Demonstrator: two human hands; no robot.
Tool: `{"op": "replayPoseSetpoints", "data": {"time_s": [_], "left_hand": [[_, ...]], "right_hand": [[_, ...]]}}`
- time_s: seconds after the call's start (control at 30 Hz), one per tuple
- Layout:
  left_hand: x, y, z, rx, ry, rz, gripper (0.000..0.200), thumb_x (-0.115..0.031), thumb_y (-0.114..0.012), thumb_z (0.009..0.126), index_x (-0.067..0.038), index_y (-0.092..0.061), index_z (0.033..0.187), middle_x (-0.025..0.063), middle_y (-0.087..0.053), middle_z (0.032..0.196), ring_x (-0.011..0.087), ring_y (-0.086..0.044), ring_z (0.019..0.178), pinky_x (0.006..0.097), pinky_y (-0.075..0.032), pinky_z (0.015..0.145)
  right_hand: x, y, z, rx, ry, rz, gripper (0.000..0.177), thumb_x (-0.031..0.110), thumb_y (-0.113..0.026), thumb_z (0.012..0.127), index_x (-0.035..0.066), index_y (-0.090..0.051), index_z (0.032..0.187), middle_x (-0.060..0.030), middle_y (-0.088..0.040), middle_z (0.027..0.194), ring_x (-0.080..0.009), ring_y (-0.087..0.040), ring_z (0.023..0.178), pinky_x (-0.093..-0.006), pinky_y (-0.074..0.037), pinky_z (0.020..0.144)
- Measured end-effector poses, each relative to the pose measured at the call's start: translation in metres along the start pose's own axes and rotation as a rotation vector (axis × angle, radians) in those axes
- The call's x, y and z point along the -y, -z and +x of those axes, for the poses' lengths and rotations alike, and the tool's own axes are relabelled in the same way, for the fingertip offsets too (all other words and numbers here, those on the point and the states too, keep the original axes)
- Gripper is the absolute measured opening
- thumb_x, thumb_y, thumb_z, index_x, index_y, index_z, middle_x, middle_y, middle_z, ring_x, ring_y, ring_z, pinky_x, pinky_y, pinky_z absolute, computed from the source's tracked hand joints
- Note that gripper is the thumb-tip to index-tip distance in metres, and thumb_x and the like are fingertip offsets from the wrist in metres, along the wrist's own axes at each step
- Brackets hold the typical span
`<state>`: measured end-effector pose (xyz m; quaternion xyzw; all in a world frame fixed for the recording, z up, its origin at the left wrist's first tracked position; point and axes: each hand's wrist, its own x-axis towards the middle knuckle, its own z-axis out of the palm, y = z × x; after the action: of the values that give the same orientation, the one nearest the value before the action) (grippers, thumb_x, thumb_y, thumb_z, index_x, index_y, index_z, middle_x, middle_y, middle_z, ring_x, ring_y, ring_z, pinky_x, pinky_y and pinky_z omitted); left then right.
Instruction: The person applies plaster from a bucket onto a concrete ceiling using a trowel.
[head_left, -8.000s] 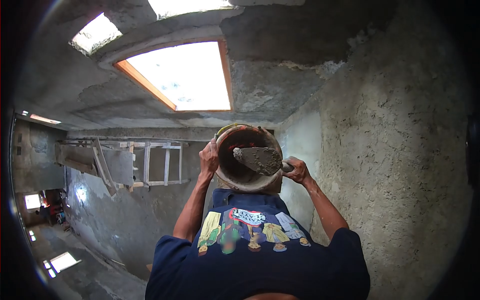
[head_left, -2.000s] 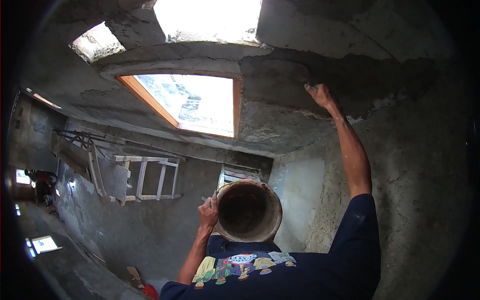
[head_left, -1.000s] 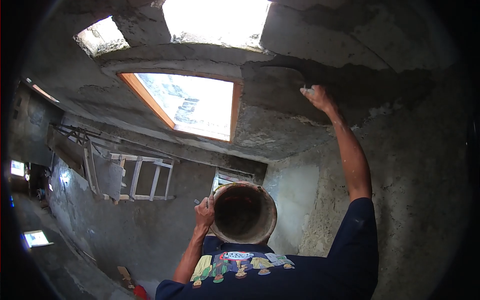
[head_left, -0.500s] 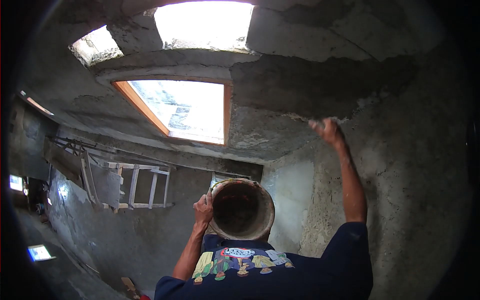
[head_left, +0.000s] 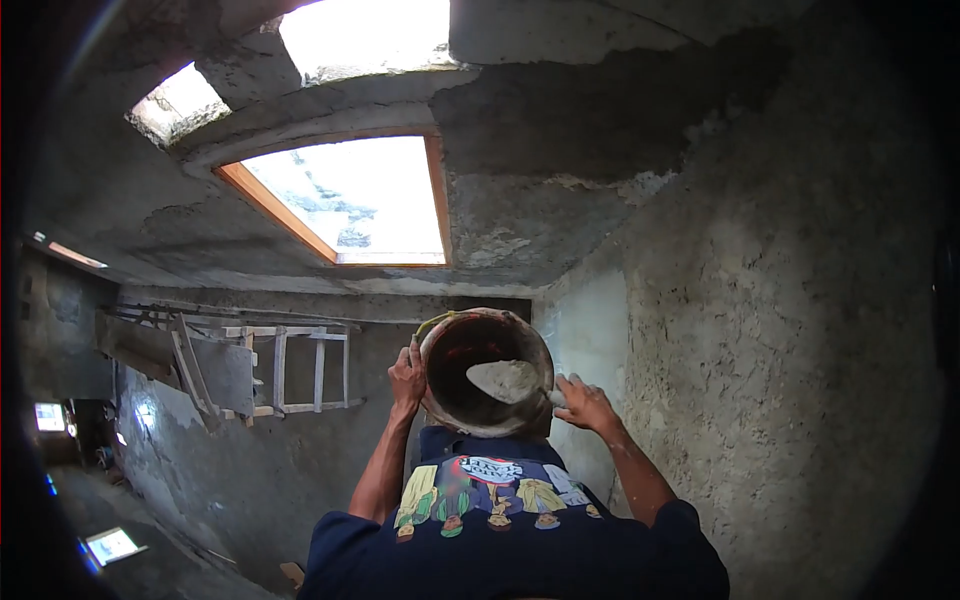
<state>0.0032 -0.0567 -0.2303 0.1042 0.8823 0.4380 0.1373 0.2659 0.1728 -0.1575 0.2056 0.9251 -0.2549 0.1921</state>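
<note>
My left hand grips the left rim of a round, mortar-stained bucket, holding it up in front of my chest with its mouth toward the camera. My right hand is shut on the handle of a trowel at the bucket's right edge. The grey blade lies inside the bucket. I wear a dark blue printed shirt.
A rough, unplastered wall rises close on the right. A darker patch of wet plaster lies above it. An orange-framed window and two bright openings are overhead. A wooden scaffold frame leans on the far wall at left.
My right hand has come down from the plaster patch high on the wall to the bucket, and the trowel blade is now inside it. The bucket stays in my left hand.
</note>
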Motion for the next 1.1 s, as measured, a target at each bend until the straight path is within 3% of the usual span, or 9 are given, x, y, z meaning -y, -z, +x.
{"op": "replayPoseSetpoints", "data": {"time_s": [0.07, 0.2, 0.27, 0.33, 0.4, 0.43, 0.6, 0.87, 1.1], "left_hand": [[0.002, 0.0, -0.001, -0.009, -0.08, 0.044, 0.043, -0.036, -0.046, 0.097, 0.001, -0.053, 0.076, 0.025, -0.056, 0.067, 0.0432, -0.06, 0.068, 0.0473, -0.042, 0.057], [0.014, -0.003, 0.002, -0.081, -0.057, 0.023, 0.044, -0.037, -0.047, 0.097, 0.002, -0.056, 0.077, 0.0246, -0.06, 0.069, 0.0439, -0.061, 0.073, 0.0478, -0.044, 0.06], [0.008, 0.004, 0.002, 0.058, -0.047, 0.106, 0.047, -0.041, -0.051, 0.094, 0.003, -0.059, 0.079, 0.0245, -0.062, 0.072, 0.0446, -0.062, 0.076, 0.0478, -0.046, 0.063], [-0.001, 0.012, -0.002, 0.098, -0.037, 0.101, 0.048, -0.043, -0.052, 0.093, 0.004, -0.06, 0.081, 0.0247, -0.062, 0.072, 0.0449, -0.062, 0.076, 0.0479, -0.046, 0.063], [-0.005, 0.014, -0.002, 0.137, -0.028, 0.097, 0.05, -0.044, -0.053, 0.091, 0.004, -0.061, 0.083, 0.025, -0.062, 0.072, 0.0452, -0.062, 0.076, 0.048, -0.047, 0.064], [-0.005, 0.014, -0.003, 0.141, -0.044, 0.091, 0.048, -0.043, -0.055, 0.091, 0.004, -0.06, 0.083, 0.0257, -0.062, 0.073, 0.0452, -0.062, 0.078, 0.0476, -0.047, 0.065], [-0.006, 0.001, -0.008, 0.129, -0.155, 0.116, 0.04, -0.035, -0.055, 0.09, 0.005, -0.059, 0.084, 0.0277, -0.06, 0.076, 0.0458, -0.06, 0.081, 0.0471, -0.047, 0.068], [-0.041, -0.007, -0.029, 0.169, -0.111, 0.055, 0.037, -0.03, -0.053, 0.091, 0.005, -0.055, 0.082, 0.0272, -0.06, 0.072, 0.0452, -0.061, 0.074, 0.0473, -0.046, 0.065], [-0.048, -0.001, -0.032, 0.155, -0.053, 0.082, 0.038, -0.032, -0.052, 0.091, 0.005, -0.054, 0.082, 0.0261, -0.06, 0.07, 0.0445, -0.061, 0.073, 0.0471, -0.046, 0.065]], "right_hand": [[0.011, -0.015, -0.003, 0.018, -0.034, -0.034, 0.053, 0.032, -0.068, 0.076, 0.006, -0.046, 0.117, -0.0218, -0.053, 0.108, -0.041, -0.06, 0.092, -0.0492, -0.049, 0.079], [0.007, -0.057, 0.013, -0.067, -0.023, -0.053, 0.056, 0.032, -0.069, 0.076, 0.006, -0.046, 0.12, -0.0228, -0.055, 0.103, -0.0405, -0.061, 0.09, -0.0494, -0.049, 0.076], [0.02, -0.05, 0.021, -0.002, -0.088, -0.07, 0.055, 0.034, -0.069, 0.076, 0.007, -0.049, 0.119, -0.0219, -0.056, 0.102, -0.0397, -0.061, 0.09, -0.049, -0.049, 0.077], [0.017, -0.059, 0.023, -0.058, -0.074, -0.111, 0.048, 0.034, -0.068, 0.077, 0.007, -0.053, 0.113, -0.0199, -0.057, 0.1, -0.0377, -0.062, 0.088, -0.0485, -0.049, 0.074], [0.017, -0.063, 0.022, -0.286, 0.02, -0.269, 0.041, 0.033, -0.067, 0.077, 0.007, -0.054, 0.107, -0.0179, -0.058, 0.099, -0.0354, -0.062, 0.084, -0.0453, -0.048, 0.068], [0.018, -0.062, 0.024, -0.321, 0.03, -0.325, 0.026, 0.027, -0.063, 0.08, 0.01, -0.057, 0.099, -0.0141, -0.059, 0.097, -0.0305, -0.062, 0.082, -0.042, -0.047, 0.065], [0.008, -0.068, 0.043, -0.32, -0.015, -0.57, 0.006, 0.013, -0.056, 0.082, 0.014, -0.061, 0.078, -0.0062, -0.059, 0.079, -0.0209, -0.063, 0.071, -0.0371, -0.048, 0.058], [0.007, -0.061, 0.031, -0.163, 0.102, -0.28, 0.011, 0.014, -0.064, 0.078, 0.005, -0.062, 0.082, -0.0152, -0.062, 0.081, -0.0323, -0.067, 0.075, -0.0423, -0.054, 0.062], [0.017, -0.059, 0.021, -0.15, 0.176, -0.218, 0.017, 0.011, -0.064, 0.076, 0.006, -0.06, 0.091, -0.017, -0.061, 0.084, -0.0358, -0.066, 0.077, -0.0442, -0.054, 0.064]]}}
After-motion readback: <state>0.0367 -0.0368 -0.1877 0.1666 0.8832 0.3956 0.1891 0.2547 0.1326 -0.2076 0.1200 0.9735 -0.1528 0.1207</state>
